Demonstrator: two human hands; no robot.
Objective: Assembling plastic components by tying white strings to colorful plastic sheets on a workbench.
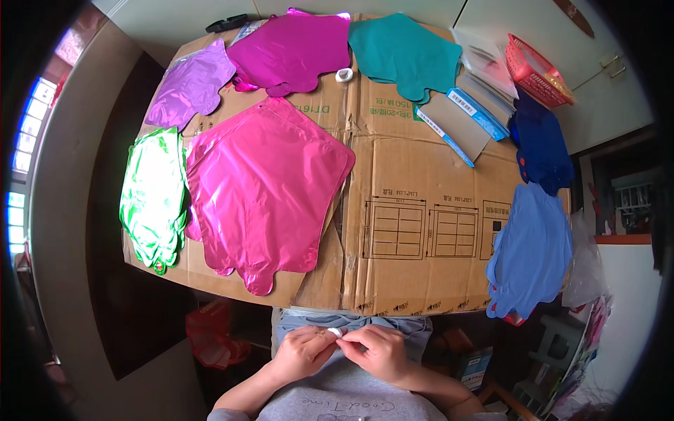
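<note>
Where both thumbs meet, tape roll (335,332).

Glossy crinkled foil on the pink balloon (267,189), green balloon (153,198) and lilac balloon (191,85), matt smoother film on the teal balloon (404,55) and light blue balloon (530,249), dull brown corrugated cardboard sheet (414,168), red plastic mesh basket (537,70).

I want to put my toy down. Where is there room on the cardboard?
The bare cardboard in the middle is free, between the big pink balloon and the light blue balloon. The far edge is crowded: purple, magenta and teal balloons, tape roll.
</note>
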